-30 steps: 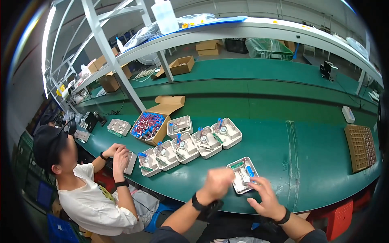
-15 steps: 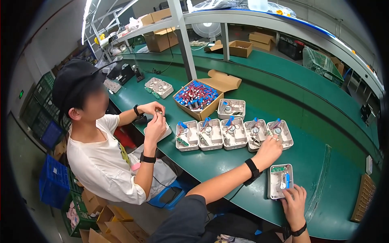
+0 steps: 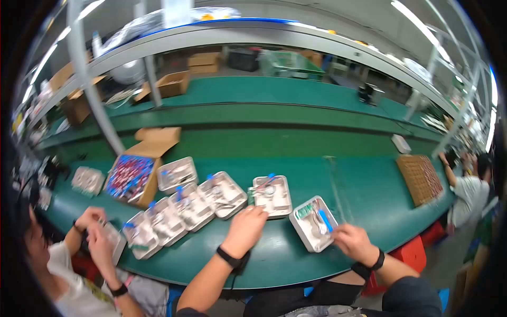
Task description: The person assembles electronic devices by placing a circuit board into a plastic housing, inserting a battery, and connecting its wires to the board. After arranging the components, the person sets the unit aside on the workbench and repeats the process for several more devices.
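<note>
My left hand (image 3: 247, 227) has its fingers closed at the near left edge of a white plastic case (image 3: 278, 205), which holds wires, a round part and a blue cylinder. To the right, a second white case (image 3: 312, 240) sits tilted, with a green circuit board (image 3: 304, 212) and a blue cylinder (image 3: 325, 220) inside. My right hand (image 3: 355, 242) pinches this case's right edge; the fingertips are blurred. On the left stand several similar cases, among them an open case (image 3: 223, 194) and another behind the row (image 3: 177, 174).
A cardboard box (image 3: 150, 185) full of blue and red wired parts stands left. A co-worker's hands (image 3: 97, 232) hold a white case at far left. A brown grid tray (image 3: 412, 182) lies right, with another person (image 3: 470, 193) beyond it. A metal post (image 3: 97, 100) rises behind the box.
The view has swung to the right. The case at my left hand now stands apart from the row, shifted rightward. The case at my right hand has turned askew.
</note>
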A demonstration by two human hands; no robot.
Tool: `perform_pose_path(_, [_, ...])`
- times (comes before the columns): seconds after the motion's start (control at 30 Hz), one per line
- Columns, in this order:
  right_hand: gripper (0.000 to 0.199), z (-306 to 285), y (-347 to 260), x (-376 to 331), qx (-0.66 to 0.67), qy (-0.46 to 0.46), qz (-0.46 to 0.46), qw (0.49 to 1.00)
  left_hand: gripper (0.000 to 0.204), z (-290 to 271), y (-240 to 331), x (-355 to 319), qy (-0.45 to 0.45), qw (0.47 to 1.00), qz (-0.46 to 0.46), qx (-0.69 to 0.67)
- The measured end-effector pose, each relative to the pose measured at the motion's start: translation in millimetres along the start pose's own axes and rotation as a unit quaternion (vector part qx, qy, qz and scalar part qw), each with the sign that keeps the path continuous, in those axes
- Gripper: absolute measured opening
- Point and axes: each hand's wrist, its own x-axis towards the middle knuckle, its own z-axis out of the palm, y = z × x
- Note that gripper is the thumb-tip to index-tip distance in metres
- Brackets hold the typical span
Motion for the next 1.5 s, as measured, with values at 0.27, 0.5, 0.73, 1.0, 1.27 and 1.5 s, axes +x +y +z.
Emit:
perform_pose_path(0.27, [0.017,-24,112,66,-0.037,0.054,0.093,0.993,0.021,2,4,9,0.001,0.997,0.047,-0.054])
perform_pose_path(0.5, [0.017,70,195,179,-0.069,0.076,0.062,0.993,0.016,-3,7,-10,-0.003,0.994,0.071,-0.080])
perform_pose_path(0.73, [0.021,104,214,200,-0.086,0.077,0.118,0.986,0.023,-17,13,7,0.072,0.990,0.015,-0.122])
perform_pose_path(1.0, [0.048,66,77,158,0.324,-0.084,-0.002,0.942,0.050,4,15,9,0.107,0.976,-0.187,-0.029])
perform_pose_path(1.27, [0.048,75,72,147,0.317,-0.118,-0.045,0.940,0.044,25,9,5,0.144,0.969,-0.162,-0.114])
perform_pose_path(1.5, [0.039,48,47,138,0.262,-0.023,-0.078,0.962,0.027,17,5,13,0.197,0.963,-0.115,-0.147])
